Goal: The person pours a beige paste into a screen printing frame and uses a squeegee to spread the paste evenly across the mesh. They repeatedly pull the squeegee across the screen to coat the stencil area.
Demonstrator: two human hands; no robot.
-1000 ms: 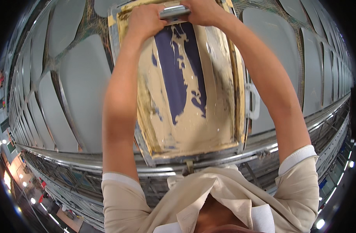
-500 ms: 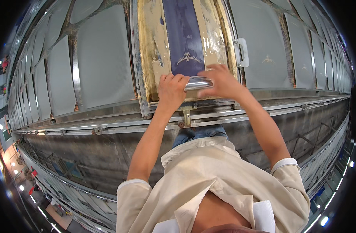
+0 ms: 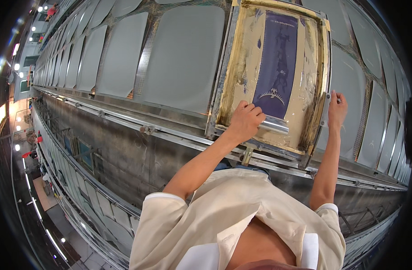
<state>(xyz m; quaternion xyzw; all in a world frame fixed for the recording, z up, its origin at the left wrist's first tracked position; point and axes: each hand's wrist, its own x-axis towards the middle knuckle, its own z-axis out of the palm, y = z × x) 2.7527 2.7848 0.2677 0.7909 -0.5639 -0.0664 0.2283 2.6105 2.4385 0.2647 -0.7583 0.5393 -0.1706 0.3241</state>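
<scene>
A screen-printing frame [image 3: 325, 67] lies tilted in the picture over the long grey table. Within its tan-coated border, a blue-violet mesh strip [image 3: 278, 54] carries a pale spiky emblem and pale lettering. My left hand [image 3: 247, 121] is closed round the left end of a shiny metal squeegee [image 3: 275, 124], which lies across the strip's near end. The squeegee's lower edge cannot be made out. At the frame's right side my right hand [image 3: 337, 110] is closed, its fingers curled where the side handle sits; the hand mostly hides that handle.
Rows of grey panels [image 3: 185, 58] lie along the table on both sides of the frame. A metal rail [image 3: 170, 132] runs along the near edge, with a bracket [image 3: 247, 156] below the frame. Another long table [image 3: 93, 180] stands behind me.
My right hand has left the squeegee and moved right to the frame's side. My left hand keeps its hold on the squeegee. The view has turned and shifted.
</scene>
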